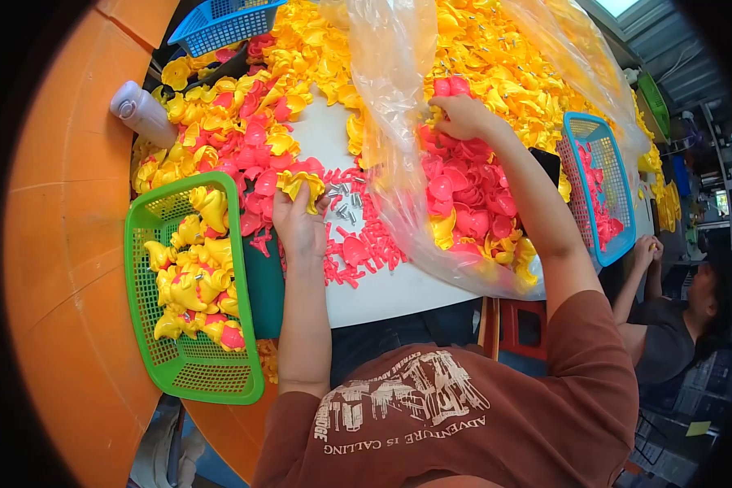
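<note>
Holding a yellow plastic piece (301, 184), the left hand (299, 226) rests on the white worktop (382, 286), and its fingers (294, 200) are curled shut around the bottom of that piece, so the piece sticks up just past the fingertips. Right beside these fingers, on the side toward the other hand, lie a few small silver screws (346, 199) and a scatter of little pink plastic bits (366, 244). On the other side of the left hand sits a green basket (211, 378), and it holds yellow pieces with a pink one near its close end. Past the left fingers, farther from the person, is a big pile of yellow and pink pieces (236, 122). The right hand (462, 115) reaches out far across the worktop into a heap of pink pieces (468, 199). Its fingers (443, 104) are bent down onto a pink piece at the top of that heap, but I cannot tell if they pinch it or only touch it. A clear plastic bag (386, 89) hangs just beside these fingers, between the two hands. Beyond the right arm stands a blue basket (581, 134) with pink pieces in it. A white bottle (142, 112) lies well away from the left fingers, near the orange edge. Another person (675, 325) sits off past the blue basket.
</note>
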Motion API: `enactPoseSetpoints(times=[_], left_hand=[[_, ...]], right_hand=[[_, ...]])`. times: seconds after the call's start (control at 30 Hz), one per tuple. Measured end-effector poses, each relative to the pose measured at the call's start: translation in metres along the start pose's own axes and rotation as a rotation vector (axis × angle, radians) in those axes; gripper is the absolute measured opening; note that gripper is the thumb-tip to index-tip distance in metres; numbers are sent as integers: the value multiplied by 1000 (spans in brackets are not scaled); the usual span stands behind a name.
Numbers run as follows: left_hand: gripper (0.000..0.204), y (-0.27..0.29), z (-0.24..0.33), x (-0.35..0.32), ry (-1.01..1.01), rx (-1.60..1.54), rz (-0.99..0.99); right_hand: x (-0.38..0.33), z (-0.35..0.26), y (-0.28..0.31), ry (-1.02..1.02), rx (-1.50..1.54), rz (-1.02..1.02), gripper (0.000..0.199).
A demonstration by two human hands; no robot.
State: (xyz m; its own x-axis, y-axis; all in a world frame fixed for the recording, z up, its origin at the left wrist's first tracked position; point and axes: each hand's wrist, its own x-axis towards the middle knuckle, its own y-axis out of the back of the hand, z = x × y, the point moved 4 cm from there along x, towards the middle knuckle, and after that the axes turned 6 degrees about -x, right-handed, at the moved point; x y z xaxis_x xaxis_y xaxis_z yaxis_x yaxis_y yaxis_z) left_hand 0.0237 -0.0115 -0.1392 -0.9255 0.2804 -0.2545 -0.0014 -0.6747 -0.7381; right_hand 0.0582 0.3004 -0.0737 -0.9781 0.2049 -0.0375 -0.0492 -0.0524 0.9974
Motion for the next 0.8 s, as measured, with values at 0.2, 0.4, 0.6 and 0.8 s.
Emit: enactPoseSetpoints(times=[0.2, 0.4, 0.6, 0.8], left_hand=[[23, 1, 3, -3, 15, -13, 15], [22, -2, 2, -4, 39, 27, 10], [21, 2, 7, 2, -66, 62, -8], [21, 2, 11, 2, -141, 103, 22]], right_hand=[[-42, -7, 40, 163, 198, -117, 21], [-64, -16, 60, 79, 128, -60, 15], [-81, -112, 56, 279, 535, 360, 20], [-51, -146, 13, 281, -279, -131, 13]])
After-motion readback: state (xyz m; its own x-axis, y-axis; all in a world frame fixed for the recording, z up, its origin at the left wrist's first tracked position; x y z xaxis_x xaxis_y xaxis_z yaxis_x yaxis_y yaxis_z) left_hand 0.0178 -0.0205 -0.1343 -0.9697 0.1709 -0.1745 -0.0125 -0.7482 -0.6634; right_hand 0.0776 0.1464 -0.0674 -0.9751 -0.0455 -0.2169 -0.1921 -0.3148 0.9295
